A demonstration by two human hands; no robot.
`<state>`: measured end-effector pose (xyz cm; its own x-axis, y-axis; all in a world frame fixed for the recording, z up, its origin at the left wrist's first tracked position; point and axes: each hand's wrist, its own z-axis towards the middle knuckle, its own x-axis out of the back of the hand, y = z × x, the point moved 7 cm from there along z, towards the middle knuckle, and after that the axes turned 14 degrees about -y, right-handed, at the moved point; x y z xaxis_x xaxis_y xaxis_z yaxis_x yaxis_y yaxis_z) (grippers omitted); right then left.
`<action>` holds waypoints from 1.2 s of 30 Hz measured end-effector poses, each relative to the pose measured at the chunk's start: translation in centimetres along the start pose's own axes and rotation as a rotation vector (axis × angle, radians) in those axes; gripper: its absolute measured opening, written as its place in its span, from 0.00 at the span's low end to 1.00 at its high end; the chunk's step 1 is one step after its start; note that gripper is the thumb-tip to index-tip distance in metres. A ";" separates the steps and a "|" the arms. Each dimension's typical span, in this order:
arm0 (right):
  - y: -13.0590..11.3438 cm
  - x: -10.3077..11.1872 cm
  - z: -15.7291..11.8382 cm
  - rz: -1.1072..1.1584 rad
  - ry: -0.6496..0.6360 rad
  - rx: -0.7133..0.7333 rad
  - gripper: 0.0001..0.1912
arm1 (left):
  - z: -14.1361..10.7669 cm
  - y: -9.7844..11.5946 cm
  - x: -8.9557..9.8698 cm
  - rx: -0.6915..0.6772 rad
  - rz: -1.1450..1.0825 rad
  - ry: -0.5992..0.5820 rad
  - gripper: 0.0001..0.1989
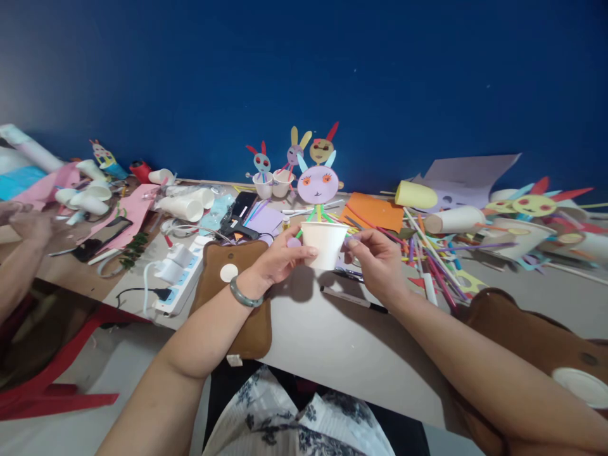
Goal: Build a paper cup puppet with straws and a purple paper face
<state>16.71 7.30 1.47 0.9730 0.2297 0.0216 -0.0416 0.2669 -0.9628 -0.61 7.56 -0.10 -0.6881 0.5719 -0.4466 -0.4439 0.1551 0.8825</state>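
Note:
A white paper cup is held above the table by my left hand, fingers and thumb closed round its left side. Out of the cup rises a rabbit-like puppet with a round lilac paper head, light blue ears and orange eyes, on green and yellow stems. My right hand is at the cup's right side, thumb and fingers pinched at a small purple piece by the rim. Whether that piece is fixed to a stem I cannot tell. Below lies a black-and-white marker.
Similar cup puppets stand behind. A black glue gun, a white power strip and brown pads lie left. Orange paper, coloured sticks and a yellow cup are right. Another person's hand is far left.

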 end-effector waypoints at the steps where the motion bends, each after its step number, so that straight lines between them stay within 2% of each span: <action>1: 0.0 0.0 0.0 0.003 -0.001 0.004 0.16 | 0.0 0.0 0.0 -0.002 0.000 -0.001 0.36; 11: 0.6 0.2 0.1 0.036 -0.026 0.024 0.14 | 0.0 0.0 -0.1 -0.002 -0.001 -0.017 0.36; 18: 0.8 0.3 0.3 0.078 -0.019 0.016 0.16 | 0.0 0.3 0.0 -0.019 0.001 0.018 0.37; 21: 1.1 0.2 0.8 0.217 -0.048 -0.032 0.22 | 0.0 0.4 0.1 -0.016 -0.013 0.036 0.38; 24: 1.3 -0.1 1.4 0.367 -0.141 -0.111 0.32 | -0.2 0.5 0.2 -0.031 -0.031 0.057 0.36; 26: 1.2 -0.1 1.6 0.413 -0.192 -0.164 0.35 | -0.2 0.7 0.4 -0.052 -0.036 0.066 0.35; 29: 0.8 0.0 1.9 0.425 -0.262 -0.188 0.30 | -0.3 0.8 0.5 -0.053 -0.028 0.067 0.35; 32: 0.1 0.2 1.9 0.392 -0.314 -0.150 0.24 | -0.3 0.8 0.5 -0.042 -0.017 0.065 0.36; 36: -0.4 0.7 1.8 0.342 -0.245 -0.110 0.21 | -0.3 0.9 0.3 -0.046 -0.013 0.064 0.37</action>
<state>16.99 9.01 2.30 0.8242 0.5068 -0.2528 -0.3144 0.0383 -0.9485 -1.43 7.66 0.53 -0.7166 0.5172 -0.4680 -0.4780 0.1245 0.8695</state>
